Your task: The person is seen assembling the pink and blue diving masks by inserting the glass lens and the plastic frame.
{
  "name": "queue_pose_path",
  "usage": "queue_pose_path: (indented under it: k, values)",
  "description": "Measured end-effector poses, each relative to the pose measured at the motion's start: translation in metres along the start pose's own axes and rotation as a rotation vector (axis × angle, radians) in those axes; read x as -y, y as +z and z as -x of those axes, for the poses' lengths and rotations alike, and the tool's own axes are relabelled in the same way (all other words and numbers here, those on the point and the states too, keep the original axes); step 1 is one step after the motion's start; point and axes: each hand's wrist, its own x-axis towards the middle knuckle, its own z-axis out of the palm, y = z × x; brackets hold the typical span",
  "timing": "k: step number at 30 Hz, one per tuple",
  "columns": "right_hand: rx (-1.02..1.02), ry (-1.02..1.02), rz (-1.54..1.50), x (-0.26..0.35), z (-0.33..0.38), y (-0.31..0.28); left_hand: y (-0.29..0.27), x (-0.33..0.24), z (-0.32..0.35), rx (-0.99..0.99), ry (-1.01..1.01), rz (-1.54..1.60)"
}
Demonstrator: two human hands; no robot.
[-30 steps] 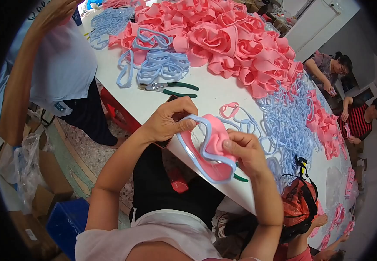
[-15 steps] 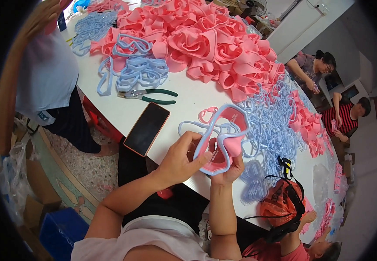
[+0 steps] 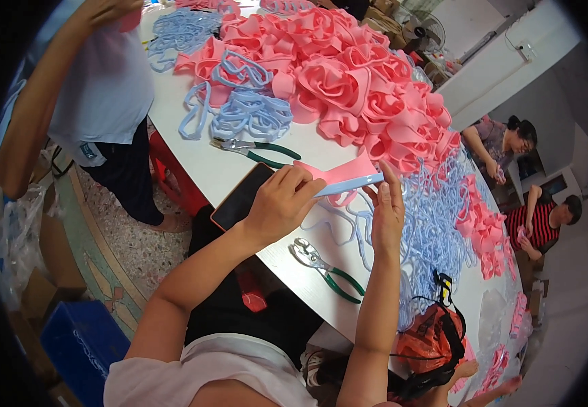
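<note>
Above the table (image 3: 341, 254), the left hand (image 3: 284, 198) pinches the left end of the blue-edged pink piece (image 3: 348, 185), but whether the right hand (image 3: 387, 214) clamps its right end I cannot tell, so a loose hold there might let it twist.

My bare left forearm (image 3: 214, 261) slants up and rightward from a bent elbow, and my bare left hand (image 3: 281, 202) is back-upward, fingers curled and pinching against the thumb. My bare right forearm (image 3: 377, 292) rises nearly straight ahead, my bare right hand (image 3: 388, 216) upright, its fingers extended and slightly parted.
</note>
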Motion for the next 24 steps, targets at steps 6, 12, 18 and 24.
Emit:
queue_pose_path:
  k: [6, 12, 18, 24]
  values:
    - [0.021, -0.015, 0.023, -0.014, -0.006, 0.016, -0.011, 0.024, 0.004, -0.023, -0.081, -0.032]
    - [-0.083, -0.152, 0.263, -0.004, -0.008, 0.024, 0.003, 0.039, 0.007, -0.062, -0.361, 0.439]
    - [-0.159, -0.259, 0.379, 0.012, 0.003, 0.040, 0.005, 0.040, 0.011, -0.087, -0.695, 0.708]
    - [-0.036, -0.202, 0.459, 0.048, 0.009, -0.008, 0.031, 0.039, 0.016, 0.151, -0.689, 0.796]
